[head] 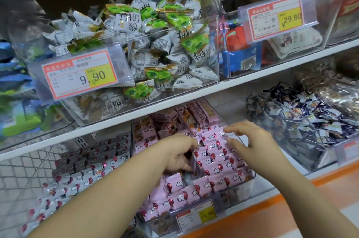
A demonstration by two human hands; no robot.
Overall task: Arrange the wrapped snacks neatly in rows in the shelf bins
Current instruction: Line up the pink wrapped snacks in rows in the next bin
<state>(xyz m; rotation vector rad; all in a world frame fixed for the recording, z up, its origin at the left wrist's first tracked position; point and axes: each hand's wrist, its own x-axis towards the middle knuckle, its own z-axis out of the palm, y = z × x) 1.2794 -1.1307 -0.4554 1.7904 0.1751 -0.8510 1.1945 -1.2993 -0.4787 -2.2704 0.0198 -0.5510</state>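
Reaching into the clear bin [249,185] on the lower shelf [268,195], you have both hands among the pink snacks [211,160]. Your left hand [178,152] sits mid-bin, its fingers curled down between the rows and closed on the edge of a pack; the thumb is mostly hidden under the palm. Your right hand [252,144] is near the bin's right wall, fingers spread and lightly bent, holding nothing. I cannot tell whether its tips touch the pack tops or hang just above them.

The snacks stand on edge in tight rows across the front and right side of the bin. Towards the back wall they lie loose and tilted, some showing orange-brown faces. A yellow price tag [196,216] hangs on the bin's front wall.

Just left, a second bin holds white packs [87,160] in rows. To the right, well apart, a tilted bin is heaped with dark sweets [310,121]. On the upper shelf [136,119], green-and-white packs [155,43] are piled behind a tag reading 9.90.
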